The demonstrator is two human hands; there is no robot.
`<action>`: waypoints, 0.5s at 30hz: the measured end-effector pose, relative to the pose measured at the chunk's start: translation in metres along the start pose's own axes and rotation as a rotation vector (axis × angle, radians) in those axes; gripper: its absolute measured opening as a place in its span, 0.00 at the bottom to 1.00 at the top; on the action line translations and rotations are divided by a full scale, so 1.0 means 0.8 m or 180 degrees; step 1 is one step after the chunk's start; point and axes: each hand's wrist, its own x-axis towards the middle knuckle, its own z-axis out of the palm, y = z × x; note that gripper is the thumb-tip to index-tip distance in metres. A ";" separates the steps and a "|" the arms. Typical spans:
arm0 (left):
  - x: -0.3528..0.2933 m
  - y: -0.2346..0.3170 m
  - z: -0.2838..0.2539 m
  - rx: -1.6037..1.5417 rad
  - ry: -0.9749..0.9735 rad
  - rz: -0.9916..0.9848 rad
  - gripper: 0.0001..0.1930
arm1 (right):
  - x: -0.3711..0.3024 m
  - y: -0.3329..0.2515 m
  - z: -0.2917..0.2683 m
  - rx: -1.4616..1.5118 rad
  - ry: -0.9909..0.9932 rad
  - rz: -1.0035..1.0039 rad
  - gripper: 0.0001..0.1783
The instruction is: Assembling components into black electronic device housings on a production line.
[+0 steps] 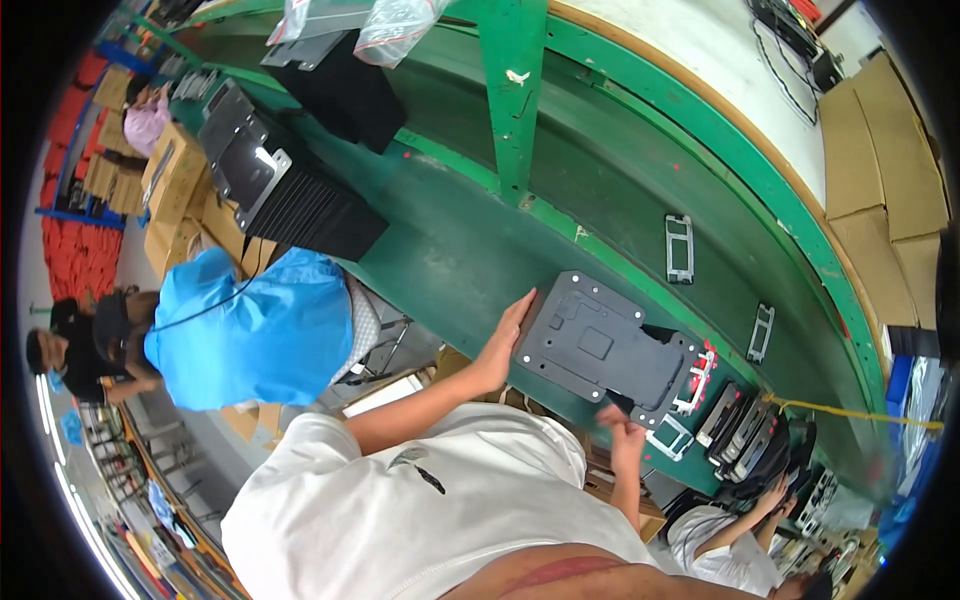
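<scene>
On the green bench in front of me lies a black plastic panel (592,345) with a stepped outline and light round spots along its edges. My left hand (503,345) rests against its left edge with the fingers stretched out. Close to the panel's near edge, my right hand (624,428) is closed, fingertips pressed together. Whatever it may hold is too small to make out. A white bracket (693,383) lies at the panel's right end, beside red spots. Another pale rectangular frame (670,438) is just right of my right hand.
Several stacked black parts (742,430) stand to the right. Two metal frames (679,250) lie beyond the green rail, near a green upright post (513,100). A tall stack of black panels (300,195) stands far left. A person in blue (255,330) sits to my left.
</scene>
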 end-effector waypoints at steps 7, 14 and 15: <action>-0.014 0.034 0.038 -0.1302 0.0600 -0.0951 0.37 | 0.175 -0.023 -0.018 -0.2198 -0.0135 -0.2526 0.31; -0.036 -0.047 -0.027 -0.2776 0.1959 -0.1237 0.39 | 0.263 0.043 0.098 -0.2868 -0.1731 -0.3185 0.56; -0.027 -0.031 -0.053 -0.2934 0.2319 -0.1341 0.39 | 0.243 -0.004 0.155 -0.3702 -0.1467 -0.4085 0.60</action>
